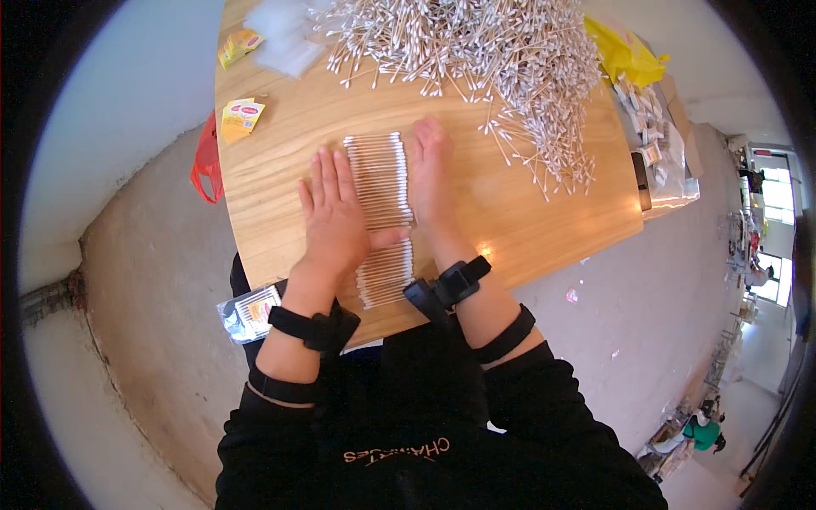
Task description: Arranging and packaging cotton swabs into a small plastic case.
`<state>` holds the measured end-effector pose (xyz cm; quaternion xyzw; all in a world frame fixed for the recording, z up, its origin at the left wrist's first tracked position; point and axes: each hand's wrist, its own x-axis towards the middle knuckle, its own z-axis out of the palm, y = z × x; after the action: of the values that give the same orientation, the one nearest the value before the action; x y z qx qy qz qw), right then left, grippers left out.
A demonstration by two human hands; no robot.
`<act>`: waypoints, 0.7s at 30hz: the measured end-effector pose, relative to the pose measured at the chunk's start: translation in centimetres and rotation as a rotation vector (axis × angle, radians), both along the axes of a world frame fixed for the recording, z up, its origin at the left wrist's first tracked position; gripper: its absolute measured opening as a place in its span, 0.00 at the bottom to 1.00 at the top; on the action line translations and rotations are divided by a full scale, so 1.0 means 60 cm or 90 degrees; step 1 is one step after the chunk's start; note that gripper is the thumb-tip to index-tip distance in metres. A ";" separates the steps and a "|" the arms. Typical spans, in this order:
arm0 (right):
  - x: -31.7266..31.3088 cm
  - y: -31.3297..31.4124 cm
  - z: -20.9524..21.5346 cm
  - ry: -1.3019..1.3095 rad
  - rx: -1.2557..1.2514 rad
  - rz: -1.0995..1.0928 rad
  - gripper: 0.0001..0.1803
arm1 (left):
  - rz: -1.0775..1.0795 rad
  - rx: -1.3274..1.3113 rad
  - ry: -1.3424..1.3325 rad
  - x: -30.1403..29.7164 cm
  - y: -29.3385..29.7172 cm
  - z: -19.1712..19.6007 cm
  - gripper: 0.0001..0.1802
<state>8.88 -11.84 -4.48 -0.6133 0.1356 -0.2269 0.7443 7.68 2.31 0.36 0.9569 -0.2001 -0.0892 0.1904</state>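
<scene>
A long row of white-tipped cotton swabs (378,174) lies side by side on the wooden table in front of me. My left hand (334,221) rests flat along the row's left ends, fingers stretched out. Its thumb reaches across the swabs and splits the row in view into a longer far part and a shorter near part. On the opposite side, my right hand (432,170) stands on its edge against or very close to the swabs' right ends. It appears extended with the fingers close together, though they partly hide one another. Neither hand grips anything visible.
A big heap of loose cotton swabs (501,51) covers the far right of the table (527,221). Yellow printed cards (241,117), clear plastic bags (289,38) and a packed swab bag (255,313) lie leftward. A yellow bag (625,51) sits beyond the heap.
</scene>
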 end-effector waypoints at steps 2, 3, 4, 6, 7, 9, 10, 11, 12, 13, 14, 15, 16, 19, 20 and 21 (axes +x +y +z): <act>0.011 -0.013 0.000 0.014 -0.026 0.002 0.28 | -0.012 -0.002 -0.007 0.019 0.005 -0.007 0.77; 0.021 -0.012 0.007 0.021 -0.048 0.008 0.28 | -0.020 0.001 -0.020 0.031 0.008 -0.005 0.77; 0.027 -0.006 0.012 0.022 -0.045 0.011 0.28 | -0.017 0.003 -0.020 0.037 0.006 -0.003 0.77; 0.039 0.007 0.017 0.080 -0.077 0.050 0.28 | -0.077 0.060 -0.002 0.044 -0.004 0.002 0.79; 0.044 0.009 0.019 0.078 -0.079 0.050 0.28 | -0.077 0.059 -0.005 0.045 -0.005 0.002 0.79; 0.048 0.014 0.016 0.073 -0.108 0.061 0.28 | -0.080 0.035 -0.021 0.041 -0.004 -0.006 0.77; 0.051 -0.001 -0.002 0.070 -0.113 0.054 0.28 | -0.087 0.030 -0.025 0.041 -0.009 -0.009 0.77; 0.057 -0.018 -0.017 0.038 -0.071 0.040 0.29 | -0.083 -0.007 -0.031 0.042 -0.012 -0.011 0.79; 0.058 -0.014 -0.018 0.010 -0.023 0.035 0.30 | -0.070 -0.038 -0.030 0.042 -0.003 -0.012 0.80; 0.049 -0.015 -0.018 0.012 -0.020 0.038 0.30 | -0.067 -0.035 -0.028 0.037 0.009 -0.012 0.80; 0.030 -0.020 -0.017 0.001 0.070 0.027 0.31 | -0.047 -0.021 -0.012 0.027 0.025 -0.011 0.80; 0.012 -0.015 -0.006 -0.009 0.161 0.020 0.32 | -0.023 -0.005 0.005 0.017 0.042 -0.007 0.80; -0.008 -0.013 0.003 -0.007 0.162 0.021 0.32 | -0.022 -0.005 0.007 0.006 0.053 -0.002 0.80; -0.071 0.000 0.020 0.023 0.155 0.035 0.34 | -0.055 0.045 0.009 -0.029 0.063 0.012 0.80; -0.085 0.015 0.016 0.024 0.024 0.066 0.33 | -0.068 0.063 0.017 -0.040 0.053 0.019 0.80; -0.088 0.028 0.021 0.024 -0.106 0.099 0.33 | -0.079 0.082 0.024 -0.046 0.047 0.024 0.80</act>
<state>3.59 -10.14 -3.21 -0.6857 0.0826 -0.1673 0.7036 4.95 5.16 1.79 0.9511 -0.2492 -0.1318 0.1261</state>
